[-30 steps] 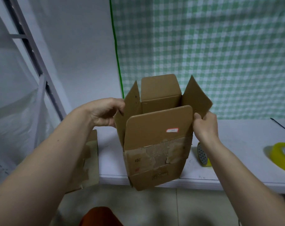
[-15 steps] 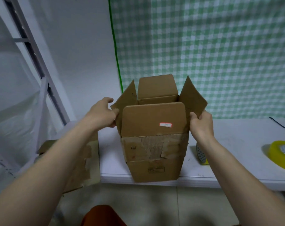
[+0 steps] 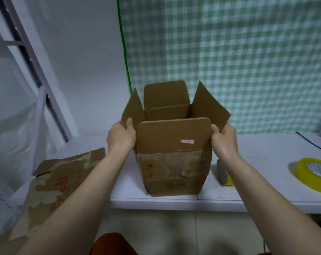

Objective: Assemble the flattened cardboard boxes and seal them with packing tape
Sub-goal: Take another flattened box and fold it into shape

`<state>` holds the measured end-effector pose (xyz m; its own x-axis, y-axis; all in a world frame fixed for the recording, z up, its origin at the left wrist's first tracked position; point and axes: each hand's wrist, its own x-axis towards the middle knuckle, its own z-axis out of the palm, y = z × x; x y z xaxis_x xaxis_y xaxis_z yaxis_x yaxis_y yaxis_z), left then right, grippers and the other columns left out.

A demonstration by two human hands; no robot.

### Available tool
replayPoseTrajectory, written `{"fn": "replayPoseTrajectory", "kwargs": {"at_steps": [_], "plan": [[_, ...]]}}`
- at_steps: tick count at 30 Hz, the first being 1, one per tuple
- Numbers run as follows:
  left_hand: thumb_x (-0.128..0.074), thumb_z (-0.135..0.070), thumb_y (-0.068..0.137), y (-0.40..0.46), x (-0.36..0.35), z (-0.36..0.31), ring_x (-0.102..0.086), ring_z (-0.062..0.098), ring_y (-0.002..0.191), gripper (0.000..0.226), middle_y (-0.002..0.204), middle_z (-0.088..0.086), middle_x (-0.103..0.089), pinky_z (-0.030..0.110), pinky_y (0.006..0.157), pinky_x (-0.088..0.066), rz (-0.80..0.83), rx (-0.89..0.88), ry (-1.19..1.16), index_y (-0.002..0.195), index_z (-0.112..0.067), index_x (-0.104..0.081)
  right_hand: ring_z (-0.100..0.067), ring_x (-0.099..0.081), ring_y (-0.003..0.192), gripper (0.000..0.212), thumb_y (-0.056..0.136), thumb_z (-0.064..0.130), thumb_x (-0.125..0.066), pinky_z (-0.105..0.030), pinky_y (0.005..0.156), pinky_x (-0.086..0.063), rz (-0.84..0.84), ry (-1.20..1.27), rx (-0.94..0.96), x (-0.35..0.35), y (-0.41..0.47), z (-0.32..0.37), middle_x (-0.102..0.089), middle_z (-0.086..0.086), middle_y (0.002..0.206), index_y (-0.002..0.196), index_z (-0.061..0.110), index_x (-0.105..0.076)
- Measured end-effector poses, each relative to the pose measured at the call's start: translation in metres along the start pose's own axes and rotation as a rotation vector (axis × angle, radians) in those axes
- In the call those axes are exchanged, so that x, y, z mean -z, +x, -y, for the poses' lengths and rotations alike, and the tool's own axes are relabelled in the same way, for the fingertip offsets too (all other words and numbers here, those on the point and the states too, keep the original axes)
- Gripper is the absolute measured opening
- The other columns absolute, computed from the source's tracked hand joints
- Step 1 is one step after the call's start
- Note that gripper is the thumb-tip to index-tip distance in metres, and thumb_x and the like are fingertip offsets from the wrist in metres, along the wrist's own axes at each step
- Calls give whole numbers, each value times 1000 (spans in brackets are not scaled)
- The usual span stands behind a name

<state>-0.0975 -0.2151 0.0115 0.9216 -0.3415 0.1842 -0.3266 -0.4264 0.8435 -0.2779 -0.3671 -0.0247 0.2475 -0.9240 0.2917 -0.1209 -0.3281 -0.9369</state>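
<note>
A worn brown cardboard box [image 3: 174, 173] stands upright on the white table [image 3: 266, 148], all its top flaps raised. My left hand [image 3: 121, 138] grips the left side flap near its base, thumb inside the flap. My right hand [image 3: 224, 138] grips the right side flap at the box's upper right corner. A yellow tape roll [image 3: 223, 174] stands on edge just right of the box, partly behind my right forearm. A second yellow tape roll [image 3: 314, 173] lies flat at the table's right end.
Flattened cardboard [image 3: 53, 183] with torn tape leans off the table's left end. A grey metal rack with plastic sheeting [image 3: 18, 126] stands at the left. A green checked curtain [image 3: 247, 61] hangs behind the table. A thin black cable [image 3: 312, 142] crosses the far right.
The box has come down from a tilted hold to stand flat on the table. My left hand has shifted from the box's side to pinching the left flap.
</note>
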Motion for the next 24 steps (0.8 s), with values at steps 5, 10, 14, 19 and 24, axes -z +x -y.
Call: {"fn": "replayPoseTrajectory", "kwargs": {"at_steps": [5,10,14,19,24], "plan": [[-39,-39,102,-3,-5,9,-54,35,114,44,121,14,-59,38,93,-41,-84,-60,-87,129,-6,-48,-19,-57,76,19,99,18,-42,-31,65,-43,-40,-10,-40,-2,5,-7,-59,-1,80,91,10,-58],[-34,-36,104,-9,-15,17,-54,27,105,46,107,7,-58,24,78,-30,-248,-146,-182,140,-7,-38,-32,-59,98,24,100,24,-36,-42,83,-46,-129,-31,7,-5,3,-17,-62,-9,98,99,10,-56],[-41,-8,101,-5,-20,21,-51,23,120,55,136,11,-49,8,87,-33,-334,-382,-237,151,-11,-18,-26,-56,101,44,99,16,-39,-38,91,-44,-211,-8,49,-2,0,-15,-59,1,105,142,11,-29],[-56,12,83,16,-12,18,-23,38,141,45,153,16,-28,31,121,-6,-543,-892,316,116,-16,-67,-20,-27,140,85,88,-7,-45,5,92,-25,-257,-84,303,0,0,-16,-19,-4,153,151,21,6],[-59,-11,90,22,3,12,-50,31,126,17,128,12,-62,44,119,8,-219,-893,893,93,-10,-75,-16,-36,134,70,90,-11,-40,1,95,-24,-55,-272,480,3,0,-18,-34,1,149,149,21,-24]]}}
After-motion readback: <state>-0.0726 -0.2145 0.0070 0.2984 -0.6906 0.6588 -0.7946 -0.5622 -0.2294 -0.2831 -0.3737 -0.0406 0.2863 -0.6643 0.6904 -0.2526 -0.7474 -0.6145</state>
